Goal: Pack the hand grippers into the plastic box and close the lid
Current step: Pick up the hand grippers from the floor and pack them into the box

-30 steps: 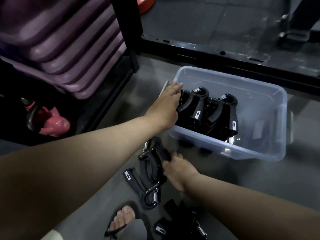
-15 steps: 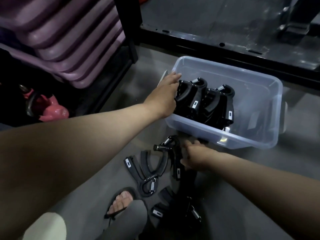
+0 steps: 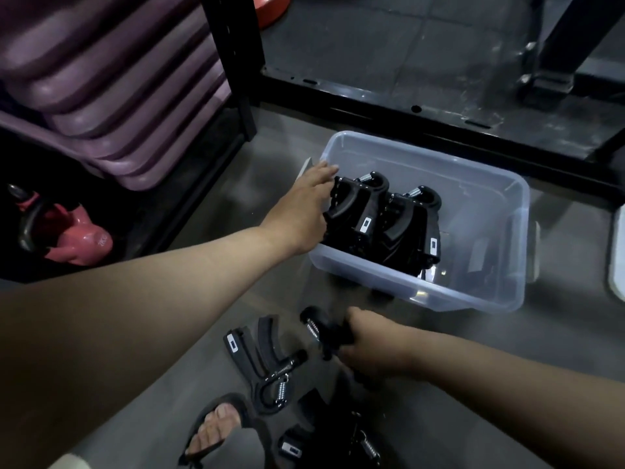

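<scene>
Since a moment ago, the right hand (image 3: 372, 346) has lifted one hand gripper (image 3: 321, 330) clear of the floor pile and is carrying it towards the box. The left hand (image 3: 301, 211) has stayed where it was.

The right hand is curling round the handles of that black gripper, and its spring end is pointing left, so its long axis is running roughly left to right. The clear plastic box (image 3: 473, 299) is sitting on the floor just beyond this hand, far and slightly right of it. The box's near wall is standing between the hand and the inside, so the gripper probably needs to go up and over.

The left hand is lying flat, fingers extended, against the left end of the packed grippers (image 3: 389, 225). These are standing on edge in the left half of the box with their springs uppermost. The right half is looking free, and the right hand is the nearer one to it.

A loose gripper (image 3: 260, 367) is lying on the floor left of the right hand, and more grippers (image 3: 324, 441) are lying nearer, beside a sandalled foot (image 3: 220, 431). A pink kettlebell (image 3: 81, 242) and stacked purple blocks (image 3: 118, 79) are sitting at the left. A pale object (image 3: 619, 252) at the right edge may be the lid; I cannot tell.
</scene>
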`<state>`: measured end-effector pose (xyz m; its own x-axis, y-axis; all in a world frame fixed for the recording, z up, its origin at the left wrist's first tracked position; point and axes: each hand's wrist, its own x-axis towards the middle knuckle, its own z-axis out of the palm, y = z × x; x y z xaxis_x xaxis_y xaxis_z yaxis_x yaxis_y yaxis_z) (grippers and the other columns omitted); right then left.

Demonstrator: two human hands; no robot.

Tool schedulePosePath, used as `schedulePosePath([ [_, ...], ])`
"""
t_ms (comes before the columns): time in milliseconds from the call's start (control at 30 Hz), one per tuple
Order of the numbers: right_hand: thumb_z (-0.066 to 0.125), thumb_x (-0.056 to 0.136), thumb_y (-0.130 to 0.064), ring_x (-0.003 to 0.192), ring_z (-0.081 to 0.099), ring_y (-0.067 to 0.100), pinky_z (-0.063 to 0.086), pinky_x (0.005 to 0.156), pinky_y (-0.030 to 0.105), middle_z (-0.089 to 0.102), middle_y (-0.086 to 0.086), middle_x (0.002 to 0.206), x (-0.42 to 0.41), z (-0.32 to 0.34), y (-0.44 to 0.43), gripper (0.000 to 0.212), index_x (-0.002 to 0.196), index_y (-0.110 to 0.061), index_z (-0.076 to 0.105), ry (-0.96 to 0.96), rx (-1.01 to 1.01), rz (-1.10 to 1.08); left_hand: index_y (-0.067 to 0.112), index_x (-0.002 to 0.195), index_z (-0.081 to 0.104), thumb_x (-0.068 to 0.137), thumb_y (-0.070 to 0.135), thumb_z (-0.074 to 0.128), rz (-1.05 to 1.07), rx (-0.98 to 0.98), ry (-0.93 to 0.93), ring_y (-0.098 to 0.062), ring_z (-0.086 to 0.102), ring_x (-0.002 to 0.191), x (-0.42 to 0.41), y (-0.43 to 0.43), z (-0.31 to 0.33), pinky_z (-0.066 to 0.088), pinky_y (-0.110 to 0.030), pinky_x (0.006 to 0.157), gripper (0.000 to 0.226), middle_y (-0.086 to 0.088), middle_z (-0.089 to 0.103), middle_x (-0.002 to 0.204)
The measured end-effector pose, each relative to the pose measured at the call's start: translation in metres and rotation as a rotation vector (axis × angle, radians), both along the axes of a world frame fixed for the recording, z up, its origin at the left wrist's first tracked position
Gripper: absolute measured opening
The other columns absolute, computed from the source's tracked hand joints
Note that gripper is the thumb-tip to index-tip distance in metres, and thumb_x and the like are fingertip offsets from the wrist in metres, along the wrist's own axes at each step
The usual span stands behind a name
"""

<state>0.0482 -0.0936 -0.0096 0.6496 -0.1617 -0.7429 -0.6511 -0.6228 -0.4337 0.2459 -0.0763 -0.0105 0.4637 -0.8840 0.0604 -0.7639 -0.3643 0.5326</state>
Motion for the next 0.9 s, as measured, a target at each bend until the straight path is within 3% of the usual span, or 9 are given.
schedulePosePath([
  [67,0.057,0.087,-0.033,0.084,0.051,0.017,0.043,0.072,0.031,0.048,0.000,0.104,-0.010,0.051,-0.010,0.024,0.094,-0.021,0.037,-0.142,-0.075,0.203,0.004,0.138,0.047,0.078,-0.014,0.043,0.005,-0.027,0.008,-0.008,0.013,0.146,0.000,0.000,-0.001,0.004,-0.013,0.113,0.063,0.003,0.026,0.156],
  [167,0.062,0.087,-0.038,0.076,0.059,0.010,0.051,0.069,0.030,0.059,-0.007,0.088,-0.021,0.113,-0.037,0.019,0.097,-0.029,0.048,-0.287,-0.039,0.159,0.002,0.138,0.047,0.078,-0.012,0.046,-0.028,-0.051,0.016,-0.013,0.015,0.146,0.000,0.002,0.000,0.008,-0.023,0.119,0.061,-0.002,0.028,0.155],
  [233,0.068,0.088,-0.033,0.071,0.065,0.011,0.054,0.069,0.034,0.068,-0.001,0.082,-0.019,0.134,-0.061,0.016,0.098,-0.027,0.058,-0.380,0.136,-0.106,0.000,0.136,0.048,0.078,-0.009,0.053,-0.082,-0.101,0.057,-0.015,0.016,0.145,0.002,0.002,-0.001,0.014,-0.032,0.120,0.059,-0.005,0.031,0.153],
  [333,0.064,0.091,-0.014,0.067,0.066,0.021,0.057,0.067,0.041,0.070,0.013,0.082,-0.006,0.132,-0.090,0.012,0.101,-0.007,0.064,-0.521,0.438,-0.655,0.014,0.143,0.042,0.082,-0.001,0.054,-0.041,-0.072,0.008,-0.007,0.010,0.145,0.003,0.001,-0.004,0.009,-0.022,0.118,0.064,0.008,0.025,0.155],
  [433,0.055,0.098,-0.019,0.066,0.066,0.022,0.060,0.063,0.039,0.071,0.016,0.087,0.023,0.105,-0.107,0.019,0.101,-0.002,0.063,-0.447,0.682,-1.103,0.012,0.147,0.034,0.078,-0.008,0.047,0.002,-0.039,-0.018,-0.001,0.006,0.144,0.001,-0.002,-0.005,0.005,-0.014,0.115,0.073,0.007,0.020,0.158],
  [533,0.046,0.101,-0.022,0.063,0.067,0.016,0.056,0.051,0.028,0.072,0.006,0.082,0.058,0.072,-0.118,0.020,0.107,-0.008,0.059,-0.348,0.769,-1.301,0.011,0.149,0.030,0.080,-0.008,0.047,-0.008,-0.039,-0.008,0.007,0.001,0.137,0.001,0.000,-0.004,0.004,-0.016,0.115,0.073,0.008,0.019,0.158],
  [633,0.045,0.102,-0.022,0.064,0.066,0.014,0.051,0.053,0.027,0.069,0.001,0.077,0.076,0.048,-0.115,0.019,0.109,-0.009,0.057,-0.327,0.747,-1.293,0.011,0.149,0.030,0.082,-0.009,0.045,-0.010,-0.045,-0.008,0.006,0.002,0.138,0.001,0.001,-0.005,0.003,-0.014,0.115,0.071,0.006,0.020,0.158],
  [767,0.039,0.104,-0.029,0.069,0.064,0.021,0.052,0.063,0.032,0.068,0.012,0.082,0.081,0.040,-0.104,0.028,0.103,-0.007,0.057,-0.289,0.616,-1.137,0.008,0.147,0.034,0.085,-0.007,0.046,-0.026,-0.051,-0.046,-0.005,0.012,0.145,0.003,0.002,-0.005,0.006,-0.015,0.115,0.065,0.002,0.025,0.157],
  [900,0.035,0.099,-0.045,0.064,0.068,0.027,0.059,0.068,0.036,0.072,0.012,0.076,0.079,0.049,-0.111,0.048,0.095,-0.005,0.062,-0.225,-0.066,-0.544,0.007,0.145,0.038,0.090,-0.001,0.043,-0.025,-0.062,-0.050,-0.008,0.013,0.146,0.000,0.002,-0.002,0.002,-0.011,0.113,0.056,0.003,0.027,0.156],
])
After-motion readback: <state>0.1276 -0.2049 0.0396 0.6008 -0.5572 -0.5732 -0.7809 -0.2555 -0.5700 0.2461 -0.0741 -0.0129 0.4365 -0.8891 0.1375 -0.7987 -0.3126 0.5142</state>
